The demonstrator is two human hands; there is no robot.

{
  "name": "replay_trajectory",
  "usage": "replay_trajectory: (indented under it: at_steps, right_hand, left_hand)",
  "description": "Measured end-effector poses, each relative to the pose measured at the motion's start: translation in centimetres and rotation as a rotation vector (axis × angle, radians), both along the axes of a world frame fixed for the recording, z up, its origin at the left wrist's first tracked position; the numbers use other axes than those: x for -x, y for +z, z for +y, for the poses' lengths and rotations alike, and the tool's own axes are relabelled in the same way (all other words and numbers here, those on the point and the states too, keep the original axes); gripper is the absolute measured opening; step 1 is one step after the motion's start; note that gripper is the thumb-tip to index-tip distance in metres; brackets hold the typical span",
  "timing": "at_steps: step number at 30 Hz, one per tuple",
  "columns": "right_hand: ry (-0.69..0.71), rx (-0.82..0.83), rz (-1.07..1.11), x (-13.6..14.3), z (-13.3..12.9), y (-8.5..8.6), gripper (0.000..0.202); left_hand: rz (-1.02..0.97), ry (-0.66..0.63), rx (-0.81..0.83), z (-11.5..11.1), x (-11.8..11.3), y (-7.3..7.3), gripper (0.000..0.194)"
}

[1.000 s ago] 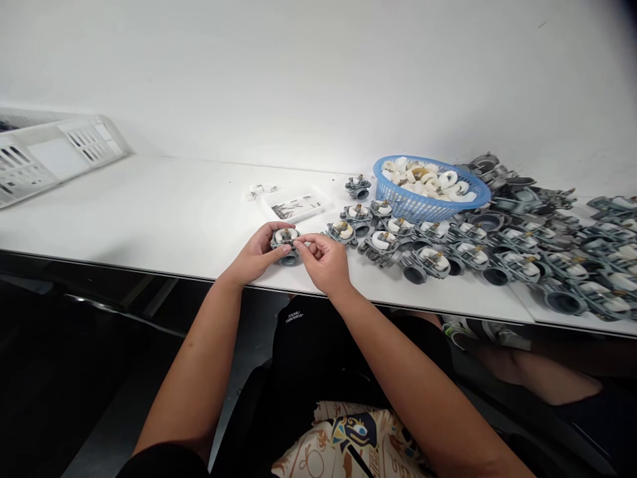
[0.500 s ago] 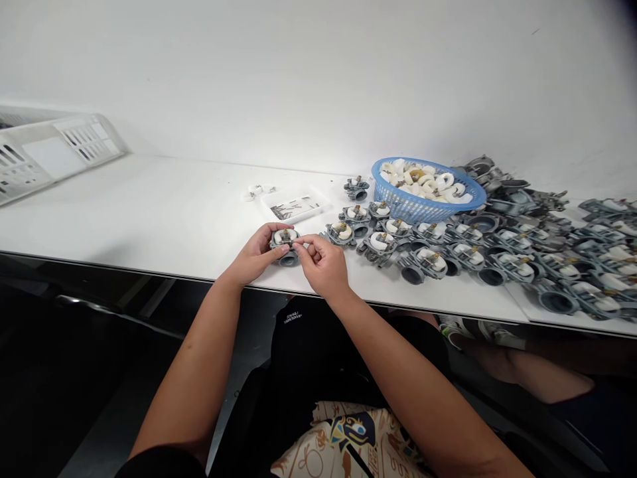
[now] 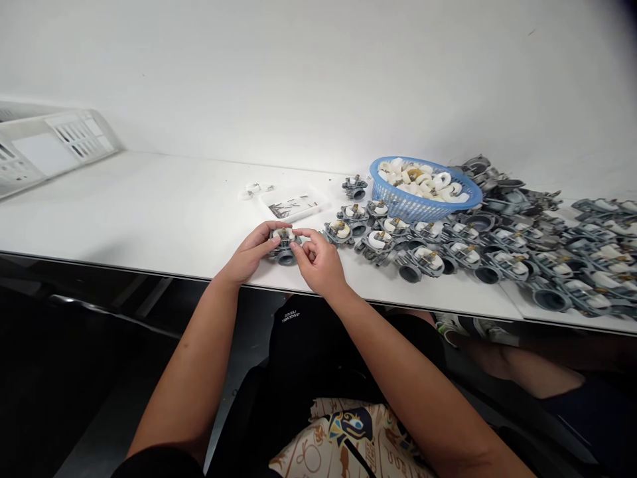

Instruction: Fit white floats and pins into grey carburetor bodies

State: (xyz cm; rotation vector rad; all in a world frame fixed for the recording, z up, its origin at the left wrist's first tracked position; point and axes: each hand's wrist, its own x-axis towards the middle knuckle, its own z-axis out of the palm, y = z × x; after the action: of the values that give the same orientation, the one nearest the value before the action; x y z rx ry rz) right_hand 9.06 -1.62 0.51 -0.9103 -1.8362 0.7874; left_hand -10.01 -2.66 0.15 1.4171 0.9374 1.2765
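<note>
A grey metal carburetor with a white float on top stands near the table's front edge, between my two hands. My left hand is wrapped round its left side, thumb on the front and fingers behind. On the other side, the thumb and forefinger of my right hand grip the carburetor's right edge, the other fingers curled in. Just behind lies a shallow white tray with thin metal pins in it. A few white floats lie to the left of the tray.
On the right stand rows of carburetors with white floats. A blue basket full of white floats is behind them, beside a pile of bare carburetor bodies. A white plastic crate stands far left. Another person's leg shows below the table.
My right thumb and forefinger have spread from a pinch at the float's front to the carburetor's right side. More of the carburetor's front shows. The view has shifted slightly.
</note>
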Motion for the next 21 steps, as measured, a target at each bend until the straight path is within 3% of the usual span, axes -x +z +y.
replay_trajectory:
  at_steps: [21]
  right_hand:
    - [0.065,0.082,0.018,-0.18,-0.01,0.2,0.035]
  left_hand:
    - [0.018,0.018,0.011,-0.14,0.05,0.03,0.038]
